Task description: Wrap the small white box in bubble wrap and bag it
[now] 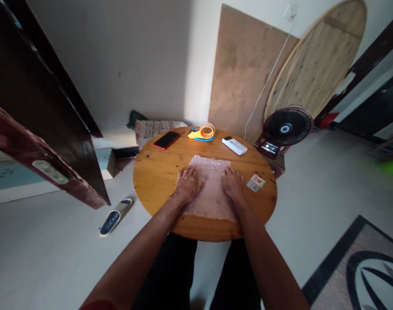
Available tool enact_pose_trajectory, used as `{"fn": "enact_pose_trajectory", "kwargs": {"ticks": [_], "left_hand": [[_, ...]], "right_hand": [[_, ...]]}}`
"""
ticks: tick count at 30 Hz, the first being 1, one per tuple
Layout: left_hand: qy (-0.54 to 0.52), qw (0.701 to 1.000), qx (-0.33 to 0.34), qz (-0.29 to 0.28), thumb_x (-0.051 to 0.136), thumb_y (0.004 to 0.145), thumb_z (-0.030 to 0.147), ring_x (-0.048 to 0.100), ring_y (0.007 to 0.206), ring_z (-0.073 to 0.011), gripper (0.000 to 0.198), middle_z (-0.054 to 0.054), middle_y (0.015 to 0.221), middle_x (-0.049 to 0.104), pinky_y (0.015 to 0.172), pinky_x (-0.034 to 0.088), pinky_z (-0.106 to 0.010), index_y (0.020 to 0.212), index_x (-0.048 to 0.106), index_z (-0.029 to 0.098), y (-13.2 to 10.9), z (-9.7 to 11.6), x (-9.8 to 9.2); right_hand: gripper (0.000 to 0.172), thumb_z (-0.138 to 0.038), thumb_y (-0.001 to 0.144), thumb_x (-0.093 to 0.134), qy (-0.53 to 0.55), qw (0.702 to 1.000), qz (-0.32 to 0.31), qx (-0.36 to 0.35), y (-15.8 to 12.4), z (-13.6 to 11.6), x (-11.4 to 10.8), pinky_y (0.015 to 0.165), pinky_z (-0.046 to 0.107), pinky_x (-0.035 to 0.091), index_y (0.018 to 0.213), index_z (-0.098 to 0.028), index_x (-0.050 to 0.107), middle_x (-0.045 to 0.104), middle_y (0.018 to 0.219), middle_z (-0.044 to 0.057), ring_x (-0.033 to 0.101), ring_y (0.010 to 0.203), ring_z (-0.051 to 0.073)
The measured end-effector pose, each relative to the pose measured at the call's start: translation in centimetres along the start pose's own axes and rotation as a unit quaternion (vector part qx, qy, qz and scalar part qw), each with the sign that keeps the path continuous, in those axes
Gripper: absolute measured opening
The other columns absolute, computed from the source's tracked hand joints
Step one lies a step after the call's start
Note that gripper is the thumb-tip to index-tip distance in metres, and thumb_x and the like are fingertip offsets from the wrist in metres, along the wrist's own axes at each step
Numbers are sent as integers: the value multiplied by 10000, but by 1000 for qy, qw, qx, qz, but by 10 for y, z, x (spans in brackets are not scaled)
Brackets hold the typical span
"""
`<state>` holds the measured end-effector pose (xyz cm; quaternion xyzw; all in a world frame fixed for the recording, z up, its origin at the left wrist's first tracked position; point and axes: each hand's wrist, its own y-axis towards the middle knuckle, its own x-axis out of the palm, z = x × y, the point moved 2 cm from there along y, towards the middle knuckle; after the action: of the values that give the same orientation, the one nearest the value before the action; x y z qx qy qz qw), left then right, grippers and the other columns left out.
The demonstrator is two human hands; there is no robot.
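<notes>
A sheet of pinkish bubble wrap [212,189] lies spread on a round wooden table [151,176]. My left hand [188,184] rests flat on its left side, fingers stretched out. On the opposite side, my right hand [233,184] presses down on the right edge with its fingers extended. Just right of that hand lies a small printed card or packet [256,183]. Beyond the wrap are an orange tape dispenser [202,132], a red-edged phone [166,140] and a white device like a remote control [234,145].
A dark fan [286,126] stands past the table's right rear edge. A brown board [244,69] and a round wooden tabletop [319,60] lean on the wall. To the left are a dark door [47,107] and a slipper [115,217] on the floor.
</notes>
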<state>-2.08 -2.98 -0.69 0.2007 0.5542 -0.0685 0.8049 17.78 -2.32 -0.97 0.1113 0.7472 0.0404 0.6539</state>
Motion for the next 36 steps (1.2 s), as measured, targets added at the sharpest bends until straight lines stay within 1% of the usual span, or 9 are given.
{"fn": "enact_pose_trajectory", "kwargs": {"ticks": [6, 12, 17, 23, 26, 29, 31, 33, 36], "left_hand": [[-8, 1000, -2, 13, 351, 937, 422, 279, 1406, -283, 501, -130, 1498, 372, 1129, 232, -487, 1356, 444, 164, 1, -3, -4], [6, 999, -39, -20, 416, 902, 426, 298, 1393, -320, 512, -144, 1491, 381, 1127, 197, -543, 1334, 471, 158, 4, -7, 4], [1, 999, -26, -32, 464, 868, 365, 307, 1390, -307, 492, -126, 1487, 392, 1124, 212, -528, 1326, 472, 185, 4, -9, 0], [-5, 999, -22, -42, 469, 856, 309, 315, 1390, -291, 461, -120, 1467, 421, 1125, 223, -516, 1303, 491, 196, 3, -12, -2], [-8, 999, -20, -41, 471, 850, 285, 317, 1388, -296, 455, -120, 1471, 416, 1123, 226, -527, 1294, 503, 191, 4, -12, -2], [-21, 1000, -18, -10, 509, 806, 250, 317, 1386, -308, 471, -118, 1472, 413, 1122, 226, -541, 1273, 535, 190, 4, -12, -3], [-45, 999, 7, 27, 544, 766, 226, 330, 1379, -288, 491, -102, 1459, 433, 1129, 245, -508, 1256, 556, 196, 4, -10, -5], [-81, 994, 59, 52, 564, 763, 238, 356, 1364, -249, 470, -80, 1426, 476, 1134, 274, -448, 1232, 578, 202, 3, -7, -7], [-118, 984, 134, 19, 569, 820, 385, 394, 1337, -241, 443, -87, 1386, 515, 1130, 296, -420, 1220, 593, 195, 1, 0, -5]], "right_hand": [[451, -267, 941, 324, 6, 1000, 0, -4, -1, 0, -1, 1035, 405, 303, 1336, -107, 472, 467, 1423, 134, 400, 1289, 269], [406, -228, 926, 339, 4, 1000, 17, -2, 0, 4, 6, 1001, 376, 325, 1273, -125, 524, 513, 1365, 139, 452, 1217, 250], [433, -223, 944, 308, -3, 1000, 21, 0, -2, 8, 6, 995, 399, 332, 1340, -148, 465, 468, 1412, 128, 394, 1281, 262], [449, -208, 933, 319, -10, 1000, 2, 10, -1, 8, 4, 1007, 406, 330, 1353, -147, 466, 453, 1435, 117, 389, 1292, 271], [464, -175, 918, 313, -3, 1000, 8, 3, -2, 8, 3, 1012, 397, 332, 1351, -134, 473, 462, 1428, 122, 409, 1281, 265], [494, -117, 883, 323, 2, 1000, 9, 7, -2, 9, 2, 1016, 386, 329, 1352, -138, 477, 478, 1414, 125, 431, 1261, 248], [506, -104, 872, 332, 3, 1000, 5, 9, -2, 8, 1, 1008, 393, 334, 1355, -142, 475, 477, 1413, 127, 428, 1259, 252], [504, -103, 871, 329, 6, 1000, 3, 12, -1, 8, 0, 992, 402, 344, 1351, -143, 478, 486, 1399, 133, 434, 1245, 262], [493, -107, 869, 334, 14, 1000, 10, 17, -1, 9, -1, 979, 392, 351, 1335, -142, 490, 519, 1360, 134, 457, 1207, 265]]}}
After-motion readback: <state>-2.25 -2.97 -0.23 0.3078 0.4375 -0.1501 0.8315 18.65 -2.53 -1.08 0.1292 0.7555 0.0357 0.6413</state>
